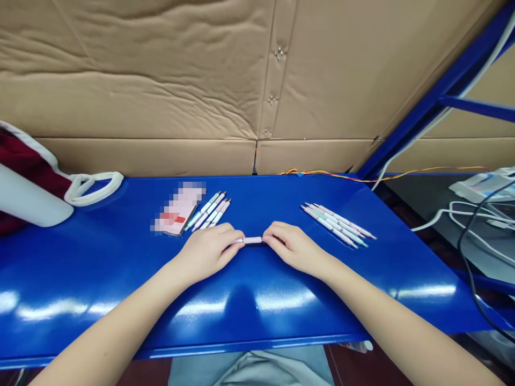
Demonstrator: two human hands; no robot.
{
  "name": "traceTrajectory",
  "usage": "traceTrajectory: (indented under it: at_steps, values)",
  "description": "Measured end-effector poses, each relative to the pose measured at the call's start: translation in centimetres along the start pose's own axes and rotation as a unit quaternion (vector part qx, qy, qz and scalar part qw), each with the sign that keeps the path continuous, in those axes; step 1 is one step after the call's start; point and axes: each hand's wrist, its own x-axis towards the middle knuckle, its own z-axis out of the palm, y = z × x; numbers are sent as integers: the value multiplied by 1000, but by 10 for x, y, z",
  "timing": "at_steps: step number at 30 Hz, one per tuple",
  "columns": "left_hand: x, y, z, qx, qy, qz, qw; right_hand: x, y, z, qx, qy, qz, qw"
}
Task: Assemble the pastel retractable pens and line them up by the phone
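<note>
A pale pink pen (252, 240) is stretched level between my two hands, just above the blue table. My left hand (213, 247) pinches one end of it, and my right hand (290, 244) grips the other end between thumb and fingers. Both ends of the pen are partly covered by the fingertips. Behind my left hand lies a group of several white, pink and light-blue pens (209, 210). Several more pens in pink and mint (338, 224) lie side by side, slanting, beyond my right hand.
A pink phone-shaped item (179, 212), partly blurred, lies beside the left pens. A dark red bag with white handles (94, 187) and a white cylinder (32, 195) are at far left. Cardboard (161, 80) stands behind the blue table (257, 295). Cables (462, 214) hang at right.
</note>
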Motion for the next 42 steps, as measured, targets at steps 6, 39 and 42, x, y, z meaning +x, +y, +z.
traceTrajectory:
  at_steps: [6,39,42]
  values:
    - [-1,-1,2,-2,-7,6,1000,-2,-1,-1,-20,9,-7,1000]
    - [0,-3,1,5,-18,-24,1000,-2,7,-12,-78,6,-28,996]
    - [0,-4,1,10,-9,-34,999,-2,12,-18,-96,10,-18,995]
